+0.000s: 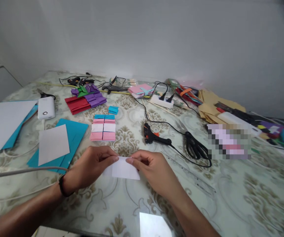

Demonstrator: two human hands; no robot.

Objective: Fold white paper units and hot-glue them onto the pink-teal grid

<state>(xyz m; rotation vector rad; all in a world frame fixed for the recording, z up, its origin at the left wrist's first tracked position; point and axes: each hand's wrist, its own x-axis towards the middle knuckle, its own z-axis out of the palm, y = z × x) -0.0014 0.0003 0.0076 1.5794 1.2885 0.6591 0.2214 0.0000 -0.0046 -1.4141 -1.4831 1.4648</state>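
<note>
A small sheet of white paper (pixel 125 169) is held low over the patterned tablecloth, pinched along its far edge by both hands. My left hand (pixel 94 166) grips its left corner between thumb and fingers. The right corner is pinched the same way by my right hand (pixel 148 166). Just beyond the hands lie folded pink, white and blue paper strips (pixel 103 128) in two columns, with a small folded blue piece (pixel 113 110) behind them. Another white sheet (pixel 154 225) lies at the near edge.
Right of centre are a glue gun (pixel 155 135), black-handled scissors (pixel 193 141) and a clear ruler (pixel 193 177). A white power strip (pixel 162 101) stands behind. At left are blue sheets (pixel 76 131), a power bank (pixel 46 108) and red and purple folded papers (pixel 77 104). Cables cross the table.
</note>
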